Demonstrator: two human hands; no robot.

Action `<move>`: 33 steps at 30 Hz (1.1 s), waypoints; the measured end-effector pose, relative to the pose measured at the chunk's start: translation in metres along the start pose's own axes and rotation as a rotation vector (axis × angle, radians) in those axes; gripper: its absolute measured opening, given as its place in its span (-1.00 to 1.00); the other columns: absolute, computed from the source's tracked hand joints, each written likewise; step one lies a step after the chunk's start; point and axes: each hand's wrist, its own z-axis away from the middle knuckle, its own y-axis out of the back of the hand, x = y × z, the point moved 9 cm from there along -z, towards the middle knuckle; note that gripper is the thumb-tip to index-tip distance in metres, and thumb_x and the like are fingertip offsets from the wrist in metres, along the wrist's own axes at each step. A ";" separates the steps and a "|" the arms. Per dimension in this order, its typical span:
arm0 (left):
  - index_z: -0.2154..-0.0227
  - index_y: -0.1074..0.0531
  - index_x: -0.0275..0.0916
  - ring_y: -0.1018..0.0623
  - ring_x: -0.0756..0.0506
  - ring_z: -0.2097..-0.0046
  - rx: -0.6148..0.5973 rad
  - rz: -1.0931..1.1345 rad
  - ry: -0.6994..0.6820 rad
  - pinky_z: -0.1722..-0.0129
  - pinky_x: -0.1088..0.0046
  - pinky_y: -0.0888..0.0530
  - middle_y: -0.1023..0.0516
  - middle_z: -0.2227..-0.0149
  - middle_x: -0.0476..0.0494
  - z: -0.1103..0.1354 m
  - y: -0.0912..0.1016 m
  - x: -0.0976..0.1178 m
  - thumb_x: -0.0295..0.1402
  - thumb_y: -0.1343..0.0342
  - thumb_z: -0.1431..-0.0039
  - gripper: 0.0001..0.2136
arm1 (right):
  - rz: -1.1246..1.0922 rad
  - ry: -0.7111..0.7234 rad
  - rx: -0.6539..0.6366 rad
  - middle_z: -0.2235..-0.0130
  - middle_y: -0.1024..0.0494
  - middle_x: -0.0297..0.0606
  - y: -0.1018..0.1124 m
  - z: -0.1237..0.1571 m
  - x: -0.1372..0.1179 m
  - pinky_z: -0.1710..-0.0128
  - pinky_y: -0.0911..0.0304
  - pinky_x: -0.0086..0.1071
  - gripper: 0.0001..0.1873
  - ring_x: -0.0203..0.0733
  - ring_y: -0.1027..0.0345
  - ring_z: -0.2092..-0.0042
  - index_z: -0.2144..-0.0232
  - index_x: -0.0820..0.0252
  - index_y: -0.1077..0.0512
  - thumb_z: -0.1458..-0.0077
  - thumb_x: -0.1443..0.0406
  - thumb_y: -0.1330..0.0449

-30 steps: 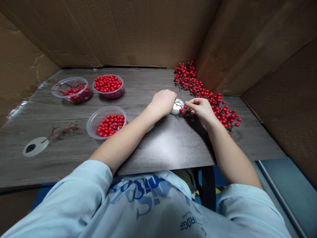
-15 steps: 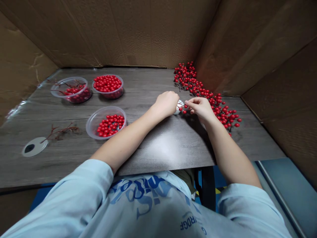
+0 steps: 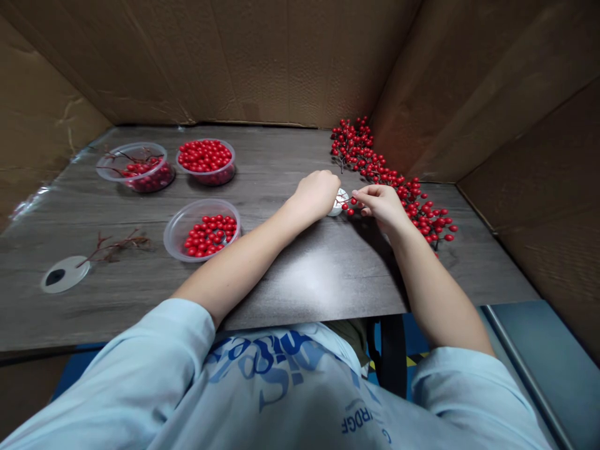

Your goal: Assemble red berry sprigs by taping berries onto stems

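My left hand (image 3: 317, 192) is closed over the middle of the table, its fingers mostly hidden behind the knuckles. A short thin twig with a few red berries (image 3: 345, 207) reaches out from it toward the right. My right hand (image 3: 382, 207) pinches thumb and forefinger at a berry on the end of this twig. Close under the hands lies a small white round object (image 3: 338, 204), partly covered by my left hand. Branches thick with red berries (image 3: 398, 184) lie just beyond and to the right of my right hand.
To the left stand a tub of loose berries (image 3: 169, 236), a fuller tub (image 3: 231, 171) and a tub with berries and twigs (image 3: 104, 174). A bare twig (image 3: 115, 246) touches a white disc with a dark spot (image 3: 75, 275). Cardboard walls (image 3: 262, 69) enclose the grey table (image 3: 281, 300).
Both hands stay almost in place, still at the berry twig. The slight shift across the whole view looks like head movement. Nothing is visibly taken or let go.
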 end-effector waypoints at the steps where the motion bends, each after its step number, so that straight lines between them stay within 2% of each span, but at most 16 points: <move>1: 0.29 -0.50 -0.40 -0.51 -0.19 0.18 0.014 0.003 0.007 0.19 0.34 -0.41 -0.52 0.24 -0.36 0.000 0.002 -0.001 -0.53 0.11 -0.08 -0.73 | -0.004 -0.006 0.004 0.64 -0.35 -0.37 0.001 0.000 0.001 0.69 -0.04 -0.58 -0.80 -0.45 -0.15 0.61 0.66 0.27 -0.37 0.19 0.29 -0.30; 14: 0.18 -0.47 -0.31 -0.50 -0.11 0.19 0.058 -0.006 0.066 0.20 0.42 -0.40 -0.53 0.23 -0.27 0.007 0.021 -0.008 -0.51 0.10 -0.11 -0.72 | -0.034 -0.004 0.004 0.61 -0.34 -0.36 -0.001 0.004 -0.003 0.67 -0.05 -0.55 -0.75 -0.44 -0.14 0.61 0.63 0.28 -0.37 0.23 0.24 -0.34; 26: 0.28 -0.51 -0.27 -0.52 -0.16 0.22 -0.058 -0.021 0.042 0.23 0.34 -0.41 -0.54 0.25 -0.26 0.010 0.011 -0.007 -0.50 0.08 -0.07 -0.74 | 0.049 0.004 -0.058 0.64 -0.31 -0.38 -0.007 0.012 -0.004 0.66 0.00 -0.56 -0.71 -0.46 -0.10 0.60 0.67 0.27 -0.36 0.28 0.19 -0.34; 33: 0.32 -0.52 -0.25 -0.52 -0.12 0.25 -0.085 -0.041 0.043 0.24 0.41 -0.40 -0.55 0.28 -0.23 0.014 0.015 -0.007 -0.50 0.05 -0.04 -0.75 | 0.043 0.001 -0.071 0.62 -0.34 -0.38 -0.008 0.012 -0.003 0.64 0.00 -0.55 -0.75 -0.46 -0.09 0.59 0.62 0.27 -0.39 0.27 0.19 -0.31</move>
